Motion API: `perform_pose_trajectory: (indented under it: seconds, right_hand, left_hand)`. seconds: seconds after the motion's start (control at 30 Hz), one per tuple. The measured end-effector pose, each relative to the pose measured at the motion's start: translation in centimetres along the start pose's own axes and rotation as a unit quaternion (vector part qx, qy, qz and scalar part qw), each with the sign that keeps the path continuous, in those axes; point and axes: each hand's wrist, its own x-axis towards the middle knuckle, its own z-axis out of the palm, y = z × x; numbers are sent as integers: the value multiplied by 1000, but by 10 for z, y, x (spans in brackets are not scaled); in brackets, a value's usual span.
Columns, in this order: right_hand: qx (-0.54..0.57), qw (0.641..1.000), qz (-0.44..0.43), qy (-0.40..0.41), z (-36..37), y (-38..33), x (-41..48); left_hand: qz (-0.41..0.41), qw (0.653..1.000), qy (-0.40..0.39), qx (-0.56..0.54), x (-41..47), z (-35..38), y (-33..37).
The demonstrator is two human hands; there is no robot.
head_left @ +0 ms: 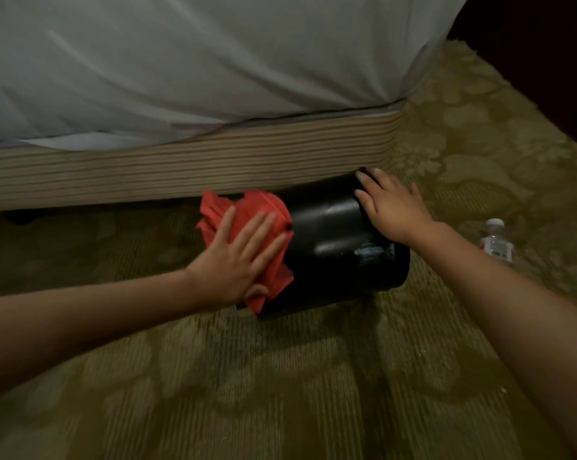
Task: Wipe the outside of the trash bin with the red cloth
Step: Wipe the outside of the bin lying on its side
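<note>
Two hands work the bin [333, 240], which lies sideways at frame centre. Left hand [237, 257], grip wide, presses the cloth [257, 207] flat on its left end. Right hand [390, 207], grip wide, steadies the right end. Wiping step in hand; the next move likely calls for rolling the bin to reach unwiped wall.

Carpeted bedroom: bed [214, 78], carpet [313, 376].

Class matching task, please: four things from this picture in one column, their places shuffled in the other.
1 red cloth
2 trash bin
3 bottle
4 right hand

A on its side beside the bed
B on the bin's end opposite the cloth
C under the left hand
D on the carpet, apart from the bin

Pairs: 1-C, 2-A, 3-D, 4-B
</note>
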Motion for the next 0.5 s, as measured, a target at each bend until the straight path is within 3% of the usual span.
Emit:
perform_pose_trajectory:
  seconds: [0.1,0.2,0.27,0.37,0.43,0.5]
  right_hand:
    - [-4,1000,2,1,-1,-1,-1]
    - [-2,1000,9,14,1,-2,3]
    - [6,1000,14,13,2,-2,7]
    - [6,1000,11,17,5,-1,8]
    - [5,1000,11,19,3,0,5]
    - [7,1000,8,15,1,-1,2]
  left_hand:
    - [54,998,7,23,-14,0,24]
    - [85,996,27,16,-6,10,0]
    - [5,999,-22,-46,12,10,-26]
    - [-161,966,-125,-160,34,15,-46]
    - [-153,968,-111,-163,32,15,-41]
    - [-88,989,-52,-110,15,12,-26]
